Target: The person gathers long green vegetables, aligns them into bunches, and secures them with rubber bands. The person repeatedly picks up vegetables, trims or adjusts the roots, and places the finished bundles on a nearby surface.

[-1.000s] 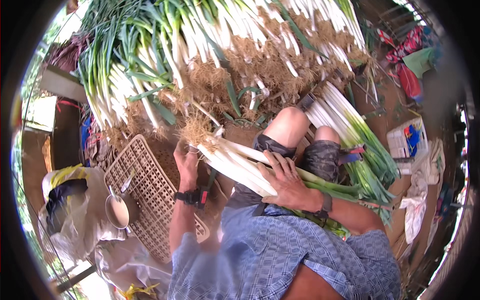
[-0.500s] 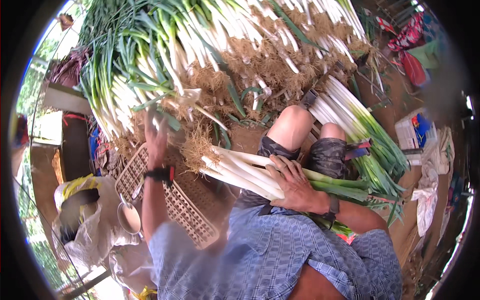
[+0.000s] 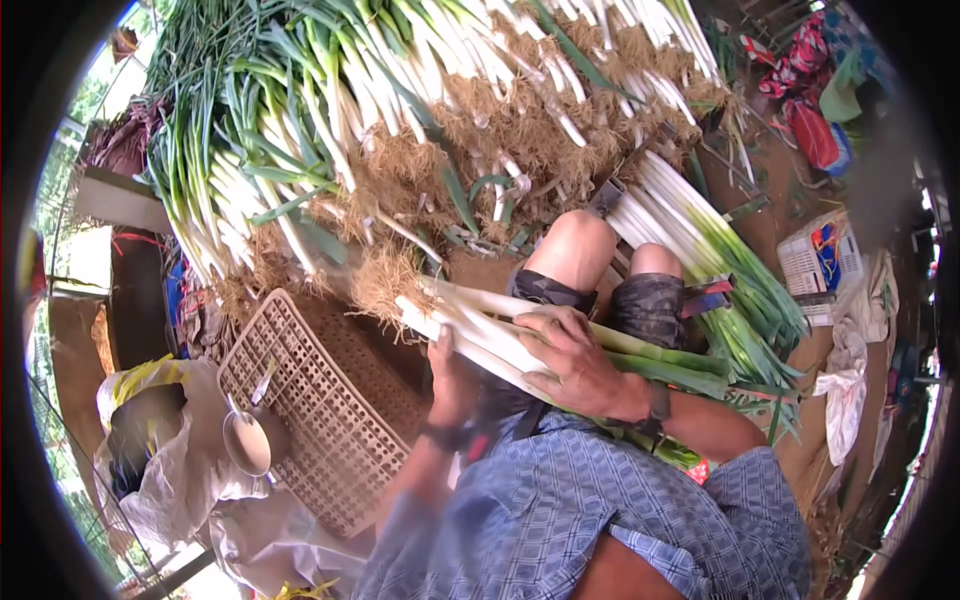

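Note:
Across my lap lies a small bunch of leeks (image 3: 490, 345), with long white shafts, bushy brown roots at the left and green leaves at the right. My right hand (image 3: 580, 365) is closed over the middle of the shafts, its thumb toward the near side. Close to the root end, my left hand (image 3: 452, 380) rests against the near side of the white shafts; some of its fingers are hidden beneath them. On my right, a pile of rootless leeks (image 3: 690, 220) lies on a low stand beside my knee.
A big heap of leeks with roots (image 3: 400, 110) fills the far side. At my left stand a beige plastic crate (image 3: 330, 400), a round cup-like container (image 3: 247, 443) and white sacks (image 3: 190, 470). A white basket (image 3: 820, 255) sits at the far right.
My left hand has come back from the heap to the root end of the bunch, leaving the crate uncovered. My right hand has stayed on the leeks.

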Demonstrator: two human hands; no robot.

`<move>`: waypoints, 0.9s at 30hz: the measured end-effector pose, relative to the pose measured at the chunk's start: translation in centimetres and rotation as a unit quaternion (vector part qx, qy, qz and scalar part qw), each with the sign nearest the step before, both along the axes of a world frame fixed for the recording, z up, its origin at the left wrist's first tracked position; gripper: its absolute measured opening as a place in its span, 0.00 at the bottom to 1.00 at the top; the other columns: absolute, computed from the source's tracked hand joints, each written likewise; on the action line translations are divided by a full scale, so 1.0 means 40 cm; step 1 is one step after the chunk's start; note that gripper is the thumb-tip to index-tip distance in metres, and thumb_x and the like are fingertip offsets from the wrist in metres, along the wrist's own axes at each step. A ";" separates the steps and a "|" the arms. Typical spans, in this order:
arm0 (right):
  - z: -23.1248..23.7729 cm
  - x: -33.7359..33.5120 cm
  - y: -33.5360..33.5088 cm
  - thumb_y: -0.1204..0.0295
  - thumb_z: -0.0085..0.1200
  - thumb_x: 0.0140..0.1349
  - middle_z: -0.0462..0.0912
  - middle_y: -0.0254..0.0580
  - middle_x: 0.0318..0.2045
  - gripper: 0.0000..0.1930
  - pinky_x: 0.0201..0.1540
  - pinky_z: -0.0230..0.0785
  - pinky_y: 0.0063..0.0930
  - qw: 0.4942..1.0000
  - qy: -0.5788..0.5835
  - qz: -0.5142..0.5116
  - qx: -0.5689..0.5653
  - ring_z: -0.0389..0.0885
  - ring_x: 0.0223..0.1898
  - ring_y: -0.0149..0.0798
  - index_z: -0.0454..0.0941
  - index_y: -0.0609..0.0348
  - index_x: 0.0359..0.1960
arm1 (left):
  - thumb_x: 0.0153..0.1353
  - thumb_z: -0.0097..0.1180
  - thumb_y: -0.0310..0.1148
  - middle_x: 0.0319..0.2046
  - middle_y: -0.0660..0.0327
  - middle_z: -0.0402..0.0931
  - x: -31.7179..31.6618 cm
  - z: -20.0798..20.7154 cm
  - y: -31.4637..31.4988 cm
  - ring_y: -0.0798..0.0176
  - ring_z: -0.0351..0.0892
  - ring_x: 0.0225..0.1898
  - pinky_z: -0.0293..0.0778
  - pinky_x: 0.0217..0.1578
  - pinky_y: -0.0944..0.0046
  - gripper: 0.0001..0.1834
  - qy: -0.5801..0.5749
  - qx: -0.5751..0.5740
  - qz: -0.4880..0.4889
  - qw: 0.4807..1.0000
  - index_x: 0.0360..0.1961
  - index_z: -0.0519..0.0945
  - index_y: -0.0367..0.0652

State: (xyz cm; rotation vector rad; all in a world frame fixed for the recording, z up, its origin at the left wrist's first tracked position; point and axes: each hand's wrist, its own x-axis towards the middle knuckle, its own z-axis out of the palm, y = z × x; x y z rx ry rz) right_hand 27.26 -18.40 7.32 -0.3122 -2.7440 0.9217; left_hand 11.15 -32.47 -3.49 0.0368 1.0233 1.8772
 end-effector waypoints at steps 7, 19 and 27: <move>0.006 -0.052 0.038 0.72 0.66 0.50 0.76 0.47 0.62 0.24 0.69 0.61 0.51 0.998 0.038 -0.035 -0.029 0.67 0.67 0.54 0.82 0.68 0.51 | 0.68 0.60 0.53 0.59 0.55 0.73 -0.009 0.023 0.096 0.56 0.73 0.61 0.68 0.64 0.51 0.38 0.032 0.063 0.019 0.997 0.69 0.65 0.40; 0.007 0.106 0.069 0.42 0.74 0.45 0.59 0.74 0.70 0.68 0.74 0.52 0.62 0.977 -0.145 -0.155 -0.036 0.58 0.72 0.71 0.45 0.72 0.77 | 0.69 0.55 0.55 0.66 0.52 0.70 -0.001 0.115 0.212 0.50 0.72 0.65 0.66 0.68 0.47 0.40 -0.043 0.083 -0.022 0.995 0.74 0.63 0.41; 0.047 0.112 0.037 0.53 0.78 0.42 0.69 0.71 0.61 0.60 0.67 0.62 0.56 0.960 -0.120 -0.244 -0.067 0.71 0.62 0.68 0.54 0.73 0.71 | 0.65 0.65 0.45 0.53 0.47 0.78 0.025 0.203 0.322 0.49 0.82 0.53 0.80 0.56 0.50 0.37 0.038 0.122 -0.050 0.991 0.66 0.67 0.31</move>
